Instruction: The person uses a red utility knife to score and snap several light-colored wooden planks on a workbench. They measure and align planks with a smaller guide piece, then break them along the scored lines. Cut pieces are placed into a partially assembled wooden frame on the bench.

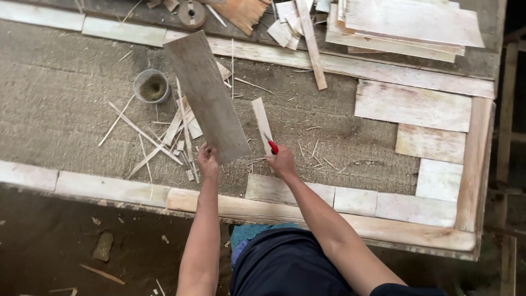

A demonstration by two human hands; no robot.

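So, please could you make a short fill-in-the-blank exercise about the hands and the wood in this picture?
1. The left hand holds the grey board by its ____ end.
2. The right hand grips a knife with a ____ handle.
3. The small round cup lies to the ____ of the board.

Missing words: lower; red; left

This is a rough woodworking or veneer workshop. A large work surface (66,104), covered in coarse, fibrous matting, is edged with pale wood sheets (412,105) laid flat. Thin offcut strips and splinters (164,137) lie scattered over it, beside a small dusty pot (152,86). More thin wooden sheets are stacked (400,27) at the far edge. Below the surface is a bare dirt floor (60,246) littered with wood scraps.
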